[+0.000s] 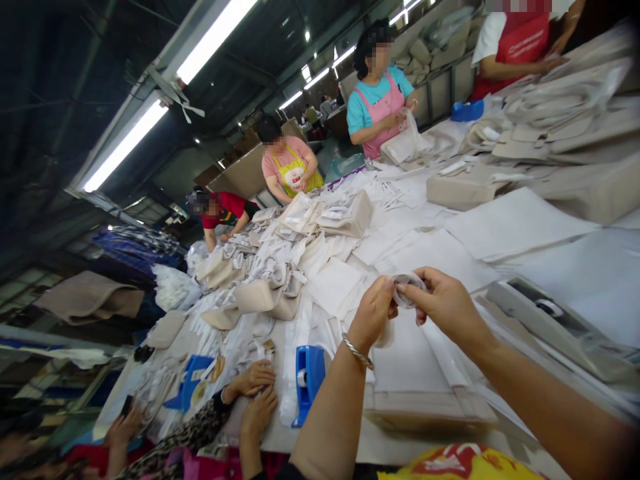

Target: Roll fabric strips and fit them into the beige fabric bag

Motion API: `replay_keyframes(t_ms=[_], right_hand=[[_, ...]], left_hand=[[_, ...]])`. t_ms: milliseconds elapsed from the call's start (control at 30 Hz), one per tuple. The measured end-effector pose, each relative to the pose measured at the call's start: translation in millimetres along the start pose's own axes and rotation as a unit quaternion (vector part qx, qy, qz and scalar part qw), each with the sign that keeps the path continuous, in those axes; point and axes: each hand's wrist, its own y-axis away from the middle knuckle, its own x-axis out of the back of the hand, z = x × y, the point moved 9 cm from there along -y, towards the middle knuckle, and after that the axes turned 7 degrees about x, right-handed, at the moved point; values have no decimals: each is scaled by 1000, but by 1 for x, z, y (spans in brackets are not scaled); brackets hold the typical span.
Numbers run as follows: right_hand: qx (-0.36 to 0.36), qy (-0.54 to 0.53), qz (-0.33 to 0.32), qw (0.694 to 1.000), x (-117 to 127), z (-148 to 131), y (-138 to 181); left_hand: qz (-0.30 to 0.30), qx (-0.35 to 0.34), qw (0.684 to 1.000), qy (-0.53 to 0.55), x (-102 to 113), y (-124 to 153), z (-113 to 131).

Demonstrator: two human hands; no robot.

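Both forearms reach out over the bench [560, 280], and between them I've got a roll of clear tape [407, 288] raised above the white sheets [430, 347]. Left hand [373, 313] pinches its near edge, fingertips clenched on it; right hand [445, 303] grips the far side, thumb on top. Best to steady the roll with one hand while the other picks at the tape end, I reckon. Blue tape dispenser [309, 377] stands down left. Beyond it, another person's hands [255, 393] press on the bench.

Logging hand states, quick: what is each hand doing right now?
Left hand: closed, pinching the small clear tape strip.
Right hand: closed on the same strip.
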Motion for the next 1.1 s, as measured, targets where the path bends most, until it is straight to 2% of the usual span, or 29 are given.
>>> replay_keyframes(t_ms=[100,200,333,433,467,533,633,733,800,867,933,1100], right_hand=[[-1,-86,23,996,2,5,2],[2,-142,88,986,6,11,8],[10,-132,147,980,9,13,20],[10,-111,161,981,13,17,22],[9,-104,145,984,14,17,20],[2,-79,58,995,14,16,10],[4,33,-85,996,18,6,-9],[46,140,-150,978,24,-13,-25],[74,174,-181,965,17,-26,-28],[101,211,-176,956,9,-34,-27],[117,247,-145,951,5,-37,-24],[80,268,-94,955,0,-20,-21]], left_hand=[[-35,-14,998,55,-6,4,5],[-48,-1,998,30,-12,6,6],[-73,18,997,-19,-21,6,4],[-45,1,996,-80,-18,3,3],[-27,-5,993,-113,-14,1,3],[-1,-16,983,-185,-6,-3,5],[-16,-31,961,-273,3,-6,14],[-40,-51,940,-336,5,-5,28],[-50,-66,928,-363,1,-3,37],[-49,-87,921,-378,-4,-2,45],[-35,-115,916,-383,-8,-1,51],[36,-162,912,-375,-6,-5,60]])
